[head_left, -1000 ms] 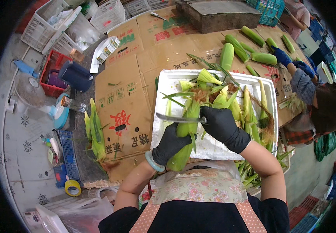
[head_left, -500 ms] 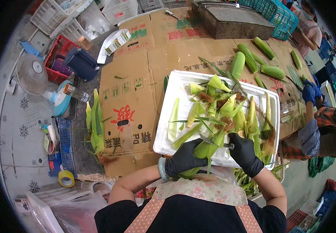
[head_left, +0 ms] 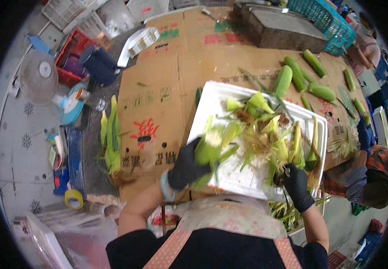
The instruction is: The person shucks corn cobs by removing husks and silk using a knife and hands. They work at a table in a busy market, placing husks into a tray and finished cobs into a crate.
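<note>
My left hand (head_left: 186,165), in a black glove, is closed around an ear of corn (head_left: 208,150) in green husk. The corn's pale cut end points away from me, over the left side of a white foam tray (head_left: 247,183). In the tray lie cut husk pieces (head_left: 259,103), brown silk and some unhusked corn ears (head_left: 297,150) along the right. My right hand (head_left: 297,183), also black-gloved, is closed at the tray's front right. It grips a small knife (head_left: 287,171); only a bit of metal shows and the blade is hard to make out.
Another unhusked corn ear (head_left: 112,139) lies left of the cardboard (head_left: 153,116). Several green gourds (head_left: 283,80) rest beyond the tray. A metal box (head_left: 288,29) and a teal basket (head_left: 324,22) stand at the back. At right, a co-worker's blue-gloved hand (head_left: 364,134) holds a green vegetable.
My left hand has moved left and up with the corn, turning its cut end outward. My right hand has drawn away to the right with the knife. The view has shifted slightly.
</note>
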The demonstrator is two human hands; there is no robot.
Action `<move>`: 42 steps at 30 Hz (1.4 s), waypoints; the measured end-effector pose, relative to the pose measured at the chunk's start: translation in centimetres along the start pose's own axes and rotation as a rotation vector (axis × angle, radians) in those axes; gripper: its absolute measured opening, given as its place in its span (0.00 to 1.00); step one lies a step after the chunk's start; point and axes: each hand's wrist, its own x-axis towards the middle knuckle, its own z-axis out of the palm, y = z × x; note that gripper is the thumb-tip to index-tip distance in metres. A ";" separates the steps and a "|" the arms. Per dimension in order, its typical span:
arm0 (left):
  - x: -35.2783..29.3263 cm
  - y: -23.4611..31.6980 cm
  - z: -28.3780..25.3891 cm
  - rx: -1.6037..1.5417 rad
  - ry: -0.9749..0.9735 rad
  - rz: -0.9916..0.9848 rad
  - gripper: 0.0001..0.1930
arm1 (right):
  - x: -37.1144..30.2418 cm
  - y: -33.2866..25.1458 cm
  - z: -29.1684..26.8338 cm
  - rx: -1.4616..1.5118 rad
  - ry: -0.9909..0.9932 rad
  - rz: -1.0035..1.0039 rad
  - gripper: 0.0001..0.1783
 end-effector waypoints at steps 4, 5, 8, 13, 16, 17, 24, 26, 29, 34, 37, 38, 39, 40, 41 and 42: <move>2.6 -2.9 0.0 -0.245 0.243 -0.149 0.16 | 3.8 -4.8 0.0 0.417 -0.070 0.003 0.15; 3.2 -4.4 0.7 -0.508 0.261 -0.191 0.15 | 4.9 -5.2 0.6 0.632 -0.107 -0.063 0.18; 4.9 -1.7 3.2 -0.973 0.350 -0.246 0.17 | 6.4 -6.9 2.2 1.104 -0.470 0.031 0.25; 6.8 -5.7 1.5 -0.551 0.225 -0.012 0.26 | 9.2 -8.5 4.9 1.473 -0.488 0.207 0.20; 6.2 -10.3 -6.2 0.059 0.576 0.030 0.34 | 12.8 -5.3 5.3 1.685 -0.332 0.253 0.22; 5.3 -10.8 -10.4 0.384 0.722 0.093 0.30 | 14.3 -4.9 3.9 1.589 -0.207 0.137 0.22; -3.5 -15.1 -28.2 1.310 0.971 -0.705 0.33 | 18.6 -5.4 -0.4 1.679 0.313 0.148 0.25; -3.0 -14.4 -28.1 1.154 0.874 -0.714 0.36 | 17.3 -3.7 1.6 1.461 -0.010 0.149 0.21; -2.7 -14.9 -27.7 0.890 0.739 -0.589 0.40 | 13.6 -5.1 3.4 1.114 -0.176 0.100 0.16; -0.5 -14.5 -23.2 1.102 0.580 -0.656 0.35 | 9.0 -7.1 5.0 0.448 -0.074 -0.186 0.17; 0.6 -14.0 -22.4 0.802 0.295 -0.458 0.27 | 7.2 -7.5 6.5 0.432 -0.263 -0.327 0.15; 0.9 -13.8 -20.8 0.769 0.231 -0.347 0.24 | 6.8 -7.3 6.6 0.376 -0.379 -0.360 0.15; 2.1 -9.3 -16.8 0.648 0.230 -0.300 0.27 | 6.2 -6.5 7.0 0.358 -0.358 -0.337 0.12; 2.2 -9.6 -15.2 0.572 0.214 -0.210 0.30 | 6.2 -5.2 7.0 0.315 -0.331 -0.401 0.12; 2.8 -8.2 -12.8 0.493 0.137 -0.197 0.32 | 6.1 -3.8 5.9 0.280 -0.343 -0.379 0.12; 3.6 -6.0 -10.2 0.403 0.057 -0.183 0.33 | 5.8 -2.4 4.1 0.237 -0.355 -0.351 0.12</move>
